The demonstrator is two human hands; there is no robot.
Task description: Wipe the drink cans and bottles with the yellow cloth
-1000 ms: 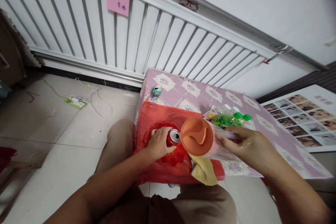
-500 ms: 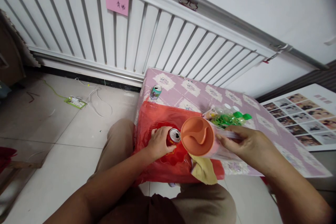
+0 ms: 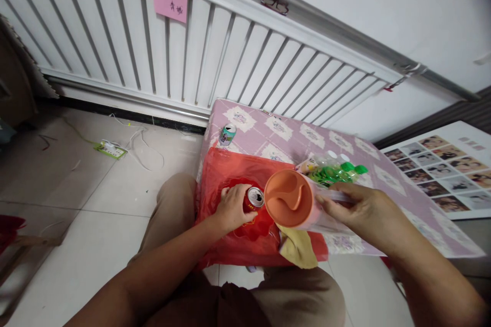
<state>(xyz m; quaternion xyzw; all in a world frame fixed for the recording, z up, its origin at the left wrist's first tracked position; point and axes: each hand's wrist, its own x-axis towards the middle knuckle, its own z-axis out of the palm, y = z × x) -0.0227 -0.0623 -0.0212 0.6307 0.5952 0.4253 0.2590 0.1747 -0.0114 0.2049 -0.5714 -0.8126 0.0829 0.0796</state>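
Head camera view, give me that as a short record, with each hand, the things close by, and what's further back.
left hand: around a red can; hand
right hand: gripping the handle of a pitcher with an orange lid; hand
can top: opening visible
under the red can: red tray
beside the tray: yellow cloth
upper left of table: green can
beyond the pitcher: bottles with green caps
behind the table: white radiator

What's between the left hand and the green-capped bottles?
Head view: the red can in the left hand, then the orange-topped jug in the right hand.
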